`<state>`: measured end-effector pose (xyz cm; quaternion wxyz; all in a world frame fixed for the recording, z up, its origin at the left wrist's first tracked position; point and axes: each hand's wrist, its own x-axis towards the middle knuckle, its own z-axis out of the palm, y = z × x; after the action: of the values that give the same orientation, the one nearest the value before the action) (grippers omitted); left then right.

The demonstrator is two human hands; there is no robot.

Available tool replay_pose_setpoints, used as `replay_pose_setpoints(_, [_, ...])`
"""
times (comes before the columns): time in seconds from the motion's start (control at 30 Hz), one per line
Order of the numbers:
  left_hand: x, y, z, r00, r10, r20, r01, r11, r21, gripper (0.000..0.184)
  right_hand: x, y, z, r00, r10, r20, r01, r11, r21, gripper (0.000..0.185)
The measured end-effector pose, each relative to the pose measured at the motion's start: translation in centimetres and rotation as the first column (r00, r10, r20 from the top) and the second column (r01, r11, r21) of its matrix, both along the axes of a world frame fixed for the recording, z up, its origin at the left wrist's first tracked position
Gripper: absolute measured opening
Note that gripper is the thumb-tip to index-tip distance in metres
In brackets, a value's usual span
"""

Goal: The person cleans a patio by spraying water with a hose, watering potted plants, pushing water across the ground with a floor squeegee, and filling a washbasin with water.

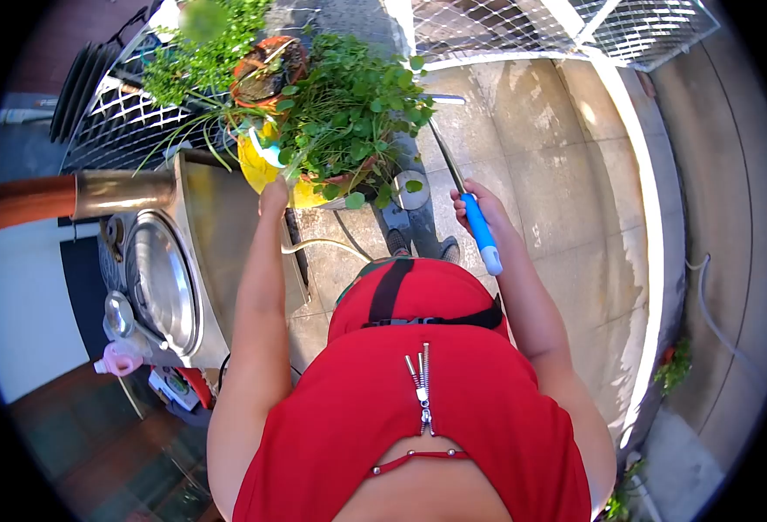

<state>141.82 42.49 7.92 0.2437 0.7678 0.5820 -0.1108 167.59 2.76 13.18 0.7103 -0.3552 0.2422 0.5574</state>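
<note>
My right hand [481,207] is wrapped round a long pole [450,157] near its blue grip, which ends in a white cap. The pole runs forward to the edge of a leafy potted plant [349,117]; a pale bar [445,100] lies near its far end, partly behind the leaves. My left hand [274,197] is closed beside the plant, just below a yellow object [253,165] with a white and light-blue piece [266,148] against it. What the left fingers hold is too small to make out.
Left stands a metal counter [218,226] with a round steel basin [162,283] and a pink bottle [120,358]. A pale hose [327,244] crosses the tiled floor [540,148]. An orange pot [266,74] sits behind the plant. White mesh [488,30] borders the far side.
</note>
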Motion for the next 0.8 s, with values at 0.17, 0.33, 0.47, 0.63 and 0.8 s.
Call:
replay_pose_setpoints(0.17, [0.4, -0.4, 0.4, 0.937, 0.336, 0.095, -0.313, 0.929, -0.196, 0.056, 0.6, -2.6, -0.4, 0.998, -0.054, 0.020, 0.053, 0.996, 0.069, 0.018])
replay_pose_setpoints(0.33, [2.2, -1.6, 2.0, 0.943, 0.329, 0.044, -0.317, 0.933, -0.173, 0.056, 0.7, -6.8, -2.6, 0.989, -0.146, -0.010, 0.146, 0.986, 0.085, 0.022])
replay_pose_setpoints(0.47, [3.5, -2.8, 2.9, 0.944, 0.329, 0.002, -0.325, 0.933, -0.154, 0.054, 0.3, -10.5, -4.8, 0.977, -0.197, -0.077, 0.203, 0.976, 0.075, 0.019])
replay_pose_setpoints(0.63, [4.3, -4.2, 4.1, 0.931, 0.364, -0.038, -0.365, 0.919, -0.151, 0.053, -1.0, -14.6, -7.6, 0.973, -0.205, -0.106, 0.215, 0.972, 0.099, 0.021])
replay_pose_setpoints(0.8, [4.1, -5.7, 4.5, 0.936, 0.351, 0.006, -0.348, 0.930, -0.118, 0.047, -1.0, -17.7, -8.3, 0.984, -0.152, -0.097, 0.156, 0.987, 0.028, 0.026])
